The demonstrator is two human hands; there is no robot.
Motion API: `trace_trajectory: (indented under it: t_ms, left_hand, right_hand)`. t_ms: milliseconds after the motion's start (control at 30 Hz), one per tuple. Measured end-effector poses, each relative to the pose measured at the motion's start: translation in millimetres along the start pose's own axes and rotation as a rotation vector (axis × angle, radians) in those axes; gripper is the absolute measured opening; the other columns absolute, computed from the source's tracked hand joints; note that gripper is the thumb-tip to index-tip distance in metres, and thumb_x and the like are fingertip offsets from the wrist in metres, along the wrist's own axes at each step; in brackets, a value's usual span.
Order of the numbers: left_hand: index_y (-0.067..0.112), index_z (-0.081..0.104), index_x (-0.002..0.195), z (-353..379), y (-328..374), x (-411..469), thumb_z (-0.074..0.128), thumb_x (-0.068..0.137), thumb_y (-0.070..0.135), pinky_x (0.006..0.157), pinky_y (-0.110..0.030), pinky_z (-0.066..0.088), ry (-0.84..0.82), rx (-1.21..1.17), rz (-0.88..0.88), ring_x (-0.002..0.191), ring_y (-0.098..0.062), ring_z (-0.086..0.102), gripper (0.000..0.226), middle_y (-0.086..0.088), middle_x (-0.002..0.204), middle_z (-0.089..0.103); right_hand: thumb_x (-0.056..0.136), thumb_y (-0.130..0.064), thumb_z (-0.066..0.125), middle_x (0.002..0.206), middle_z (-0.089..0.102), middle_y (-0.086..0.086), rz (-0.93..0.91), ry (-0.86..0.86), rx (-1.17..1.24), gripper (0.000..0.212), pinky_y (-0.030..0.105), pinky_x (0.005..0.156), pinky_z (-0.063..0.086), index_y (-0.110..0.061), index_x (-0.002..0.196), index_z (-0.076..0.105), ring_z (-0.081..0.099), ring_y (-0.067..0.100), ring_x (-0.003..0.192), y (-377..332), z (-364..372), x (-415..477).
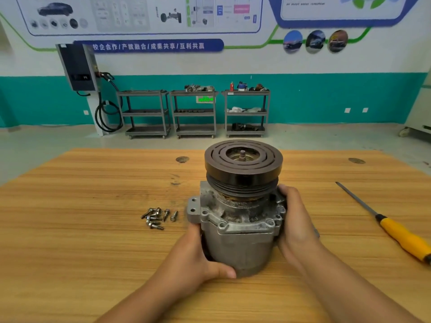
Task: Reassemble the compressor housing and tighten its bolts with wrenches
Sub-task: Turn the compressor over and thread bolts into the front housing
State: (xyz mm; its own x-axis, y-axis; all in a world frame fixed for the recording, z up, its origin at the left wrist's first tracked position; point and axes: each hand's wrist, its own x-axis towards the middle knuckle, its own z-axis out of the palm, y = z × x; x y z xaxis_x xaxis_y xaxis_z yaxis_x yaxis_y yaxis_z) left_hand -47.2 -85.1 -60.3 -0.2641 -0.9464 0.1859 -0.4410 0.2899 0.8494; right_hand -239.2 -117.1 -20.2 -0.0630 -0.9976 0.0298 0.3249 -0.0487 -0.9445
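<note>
On the pale wood-grain table (pixel 93 229), near its middle, the grey cast-metal compressor housing (pixel 242 241) is standing upright with its black grooved pulley (pixel 243 164) on top, and both hands are gripping it with curled fingers (pixel 285 191). The left hand (pixel 198 255) is wrapping the lower body, thumb lying across the front near the base. The right hand (pixel 296 220) is clasping the opposite side higher up, reaching the flange. Gripping from both sides is probably serving to seat the two halves squarely and line up their holes, since the bolt holes around the flange are showing empty. The small heap of silver flanged bolts (pixel 158 216) is lying just beside the housing on its left, likely placed within easy reach for threading in next. The long screwdriver with a yellow handle (pixel 396 234) is lying well apart on the right. No wrench is showing anywhere on the table.
</note>
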Motion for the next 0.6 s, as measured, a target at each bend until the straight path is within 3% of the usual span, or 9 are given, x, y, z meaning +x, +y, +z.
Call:
trace_trajectory:
  t_ms: [67, 133, 200, 300, 367, 500, 600]
  left_hand:
    - [0.051, 0.029, 0.110, -1.8, 1.8, 4.7, 0.093, 0.047, 0.038, 0.089, -0.001, 0.033, 0.054, 0.089, 0.009, 0.111, 0.021, 0.042, 0.091, 0.036, 0.115, 0.051]
    - [0.047, 0.027, 0.111, -5.3, 4.0, 10.4, 0.091, 0.046, 0.046, 0.105, -0.022, 0.034, 0.085, 0.164, -0.014, 0.123, 0.000, 0.040, 0.091, 0.020, 0.124, 0.046]
    - [0.040, 0.023, 0.120, -6.8, 4.1, 19.1, 0.090, 0.049, 0.048, 0.110, -0.037, 0.031, 0.076, 0.211, -0.042, 0.130, -0.011, 0.036, 0.098, 0.010, 0.131, 0.042]
    - [0.029, 0.028, 0.128, -11.5, -0.5, 37.6, 0.089, 0.053, 0.046, 0.110, -0.040, 0.031, 0.083, 0.242, -0.075, 0.132, -0.016, 0.035, 0.097, 0.004, 0.137, 0.041]
    - [0.024, 0.029, 0.133, -15.5, -4.3, 51.9, 0.088, 0.056, 0.046, 0.111, -0.042, 0.031, 0.060, 0.254, -0.098, 0.134, -0.018, 0.034, 0.099, 0.002, 0.140, 0.040]
    - [0.037, 0.024, 0.132, -20.2, -11.1, 73.9, 0.089, 0.057, 0.041, 0.109, -0.035, 0.034, 0.027, 0.144, -0.106, 0.132, -0.011, 0.036, 0.099, 0.008, 0.142, 0.037]
    - [0.046, 0.034, 0.115, -31.6, -16.7, 80.5, 0.087, 0.058, 0.038, 0.084, -0.005, 0.040, -0.081, -0.086, -0.112, 0.107, 0.020, 0.047, 0.078, 0.027, 0.125, 0.045]
  right_hand:
    - [0.094, -0.036, 0.039, 0.082, 0.071, 0.001, -0.017, 0.049, 0.069, 0.039, 0.036, 0.075, 0.047, -0.024, 0.071, 0.068, 0.064, 0.016, 0.082, 4.7, 4.0, 8.6]
    - [0.094, -0.035, 0.039, 0.082, 0.072, 0.003, -0.030, 0.034, 0.095, 0.038, 0.036, 0.075, 0.048, -0.022, 0.073, 0.067, 0.066, 0.015, 0.078, 4.1, 6.0, 16.9]
    - [0.094, -0.035, 0.038, 0.083, 0.073, 0.003, -0.040, 0.010, 0.094, 0.043, 0.035, 0.074, 0.049, -0.022, 0.069, 0.072, 0.068, 0.013, 0.076, 3.7, 5.7, 28.8]
    - [0.096, -0.035, 0.037, 0.079, 0.074, -0.001, -0.040, -0.009, 0.074, 0.051, 0.032, 0.072, 0.049, -0.027, 0.062, 0.074, 0.069, 0.009, 0.074, 0.1, 10.1, 45.5]
    - [0.096, -0.036, 0.038, 0.082, 0.074, 0.001, -0.013, -0.010, 0.064, 0.046, 0.033, 0.074, 0.050, -0.022, 0.069, 0.072, 0.069, 0.012, 0.078, -1.4, 12.4, 57.4]
    - [0.097, -0.046, 0.040, 0.092, 0.075, 0.000, 0.003, -0.019, 0.041, 0.039, 0.030, 0.076, 0.048, -0.018, 0.093, 0.068, 0.071, 0.008, 0.083, -2.3, 14.3, 75.0]
    - [0.080, -0.065, 0.044, 0.109, 0.072, 0.003, -0.060, -0.054, 0.061, 0.063, 0.033, 0.090, 0.047, -0.014, 0.113, 0.064, 0.067, 0.012, 0.102, 5.3, 11.5, 79.4]
